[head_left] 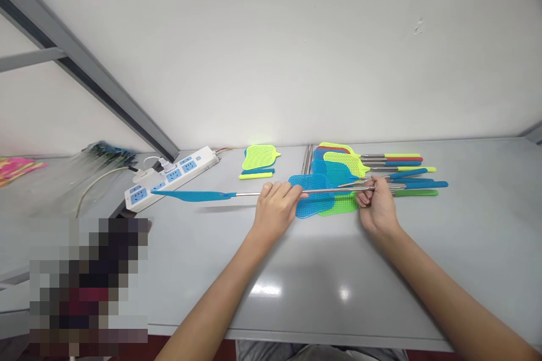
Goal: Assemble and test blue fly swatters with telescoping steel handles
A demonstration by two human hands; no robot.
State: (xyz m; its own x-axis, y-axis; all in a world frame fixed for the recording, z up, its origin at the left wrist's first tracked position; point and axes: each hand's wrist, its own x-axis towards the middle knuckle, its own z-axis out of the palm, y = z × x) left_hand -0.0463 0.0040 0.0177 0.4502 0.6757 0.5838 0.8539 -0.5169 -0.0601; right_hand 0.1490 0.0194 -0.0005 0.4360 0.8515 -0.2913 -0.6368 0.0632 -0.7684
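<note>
A blue fly swatter with a long metal telescopic rod is held level above the table, its flat head pointing left and seen nearly edge-on. My left hand is wrapped round the middle of the rod. Farther along to the right, my right hand grips the rod with curled fingers. Behind and below my hands lies a pile of fly swatters with blue, green and yellow heads. Their handles point right, and one has a red grip. Part of the pile is hidden by my hands.
Loose yellow and blue swatter heads and handle grips lie behind my left hand. Bare metal rods rest beside the pile. A white power strip with plugs sits at the left. Clear bags lie beyond the frame post.
</note>
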